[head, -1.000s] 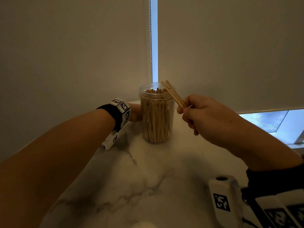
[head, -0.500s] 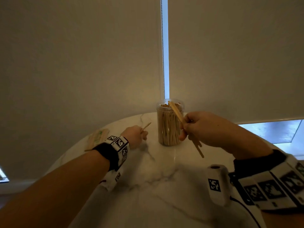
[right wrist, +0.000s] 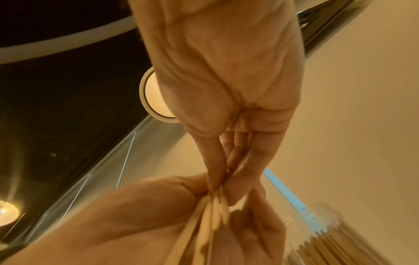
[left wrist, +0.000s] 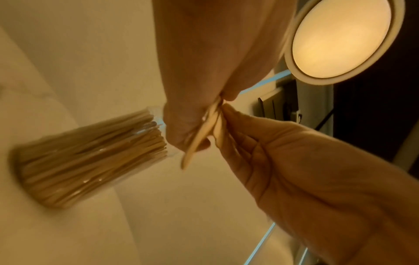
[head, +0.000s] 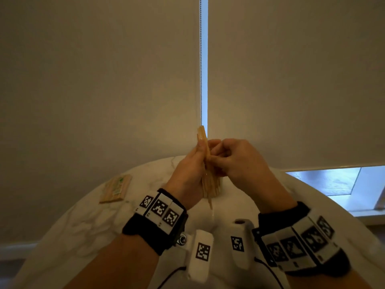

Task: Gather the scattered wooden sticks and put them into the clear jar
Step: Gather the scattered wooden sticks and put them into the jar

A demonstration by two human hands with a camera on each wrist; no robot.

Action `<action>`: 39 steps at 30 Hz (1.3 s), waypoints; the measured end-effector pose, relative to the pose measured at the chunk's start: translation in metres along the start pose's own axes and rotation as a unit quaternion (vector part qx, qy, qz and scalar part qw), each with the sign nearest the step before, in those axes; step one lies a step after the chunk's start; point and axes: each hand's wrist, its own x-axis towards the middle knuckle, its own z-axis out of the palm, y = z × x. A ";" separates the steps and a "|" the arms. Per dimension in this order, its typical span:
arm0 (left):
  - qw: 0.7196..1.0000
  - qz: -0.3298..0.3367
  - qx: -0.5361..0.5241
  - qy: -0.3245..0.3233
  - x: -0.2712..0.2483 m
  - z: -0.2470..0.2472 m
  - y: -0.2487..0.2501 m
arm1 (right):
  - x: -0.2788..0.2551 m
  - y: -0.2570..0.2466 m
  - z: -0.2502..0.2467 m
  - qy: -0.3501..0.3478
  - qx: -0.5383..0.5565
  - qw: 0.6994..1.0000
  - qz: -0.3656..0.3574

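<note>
Both hands meet above the table in front of the clear jar (head: 215, 187). My left hand (head: 187, 174) and my right hand (head: 239, 161) pinch one small bundle of flat wooden sticks (head: 203, 138), held nearly upright. Its lower end reaches down past my left wrist. In the left wrist view the bundle (left wrist: 201, 136) sits between the fingertips of both hands, beside the jar (left wrist: 90, 157), which is packed with sticks. The right wrist view shows my fingers (right wrist: 217, 175) closing on the stick tops (right wrist: 215, 206), with the jar's rim (right wrist: 322, 215) at lower right. The hands hide most of the jar in the head view.
A wrapped packet of sticks (head: 115, 188) lies on the white marble table (head: 87, 236) at the left. Closed roller blinds (head: 104, 80) stand right behind the table. A bright window strip (head: 333, 180) shows at the right.
My left hand left the table beside the jar and rose to meet the right hand. The sticks from both hands are now held together in one bundle.
</note>
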 end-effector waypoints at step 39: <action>0.988 0.014 -0.146 -0.048 0.006 0.001 0.026 | -0.011 -0.011 -0.021 -0.325 -0.208 0.918 0.095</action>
